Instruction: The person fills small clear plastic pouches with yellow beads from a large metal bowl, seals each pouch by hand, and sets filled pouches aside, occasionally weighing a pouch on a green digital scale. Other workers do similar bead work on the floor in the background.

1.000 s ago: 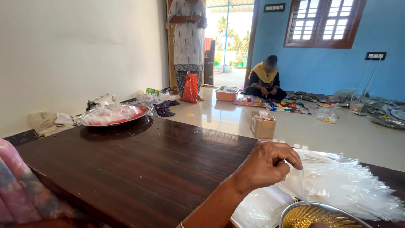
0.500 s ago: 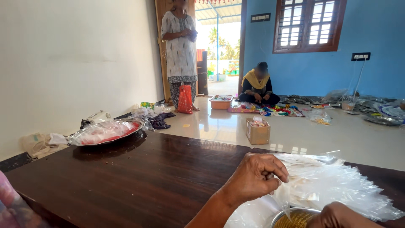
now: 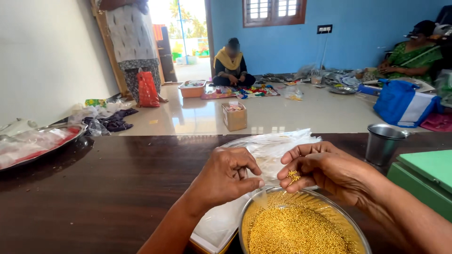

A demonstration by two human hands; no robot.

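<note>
Beads [image 3: 297,230], tiny and golden, filled the round steel bowl [image 3: 354,229] that sat at the near edge of the dark wooden table [image 3: 108,197], directly under my hands. My right hand [image 3: 325,169] hovered just above the bowl's far rim, its thumb and fingers pinched on a small cluster of golden beads [image 3: 293,176]. My left hand [image 3: 226,176] was beside it, close but not touching, with thumb and forefinger nipped on the edge of a small clear plastic bag [image 3: 263,181]. More clear plastic bags [image 3: 273,146] lay in a loose heap just behind both hands, towards the middle of the table, and a flat white tray [image 3: 212,230] lay under the bowl's left side at the near edge. At the table's left edge sat a wide metal platter [image 3: 37,146] heaped with plastic wrapping. A steel cup [image 3: 383,143] stood near the far right edge, and a green box [image 3: 423,178] filled the right corner next to my forearm. Beyond the table, on the pale tiled floor, stood a small cardboard box [image 3: 234,115]. One person sat cross-legged by the blue wall [image 3: 282,42] with bright cloth spread around, a second stood near the doorway by a red bag [image 3: 147,89], and a third sat at the far right in green.
</note>
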